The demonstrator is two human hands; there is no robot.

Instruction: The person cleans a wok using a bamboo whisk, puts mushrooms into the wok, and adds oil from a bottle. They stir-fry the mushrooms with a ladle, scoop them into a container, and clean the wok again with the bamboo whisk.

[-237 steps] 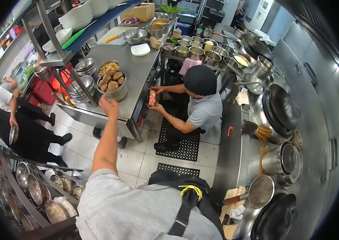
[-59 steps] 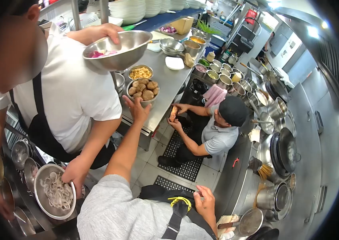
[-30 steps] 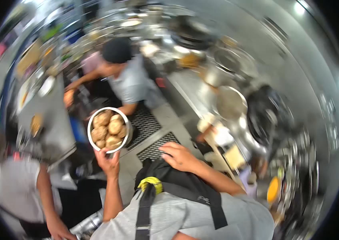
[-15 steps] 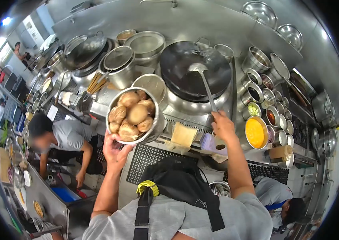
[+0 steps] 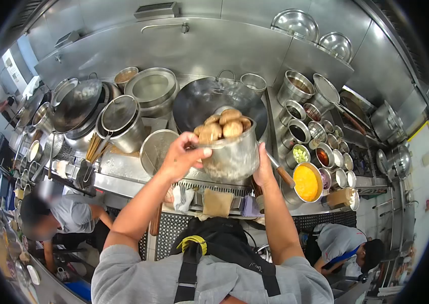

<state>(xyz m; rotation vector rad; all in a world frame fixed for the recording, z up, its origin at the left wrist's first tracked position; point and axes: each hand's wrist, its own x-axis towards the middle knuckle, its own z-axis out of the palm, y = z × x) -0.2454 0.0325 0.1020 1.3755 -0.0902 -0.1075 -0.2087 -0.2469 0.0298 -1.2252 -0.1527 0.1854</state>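
Observation:
A tall metal pot (image 5: 232, 157) piled with brown mushrooms (image 5: 231, 123) is held up over the stove's front edge, its mouth tipped toward the wok (image 5: 189, 99). My left hand (image 5: 186, 154) grips the pot's rim on the left, thumb and fingers pinched over it. My right hand (image 5: 263, 169) presses against the pot's right side; its fingers are partly hidden behind it. The wok spatula (image 5: 284, 175) leans out of the wok, its wooden handle just right of my right hand. Its head is mostly hidden behind the mushrooms.
To the right stand a container of yellow liquid (image 5: 306, 182), chopped green pieces (image 5: 300, 154) and several seasoning pots. A strainer pan (image 5: 156, 152) and a lidded pot (image 5: 123, 131) sit left. Co-workers bend at lower left (image 5: 75, 218) and lower right (image 5: 341, 245).
The pot has moved right to in front of the wok and tilted. My right hand has let go of the spatula and taken the pot's side. The view has tipped upward.

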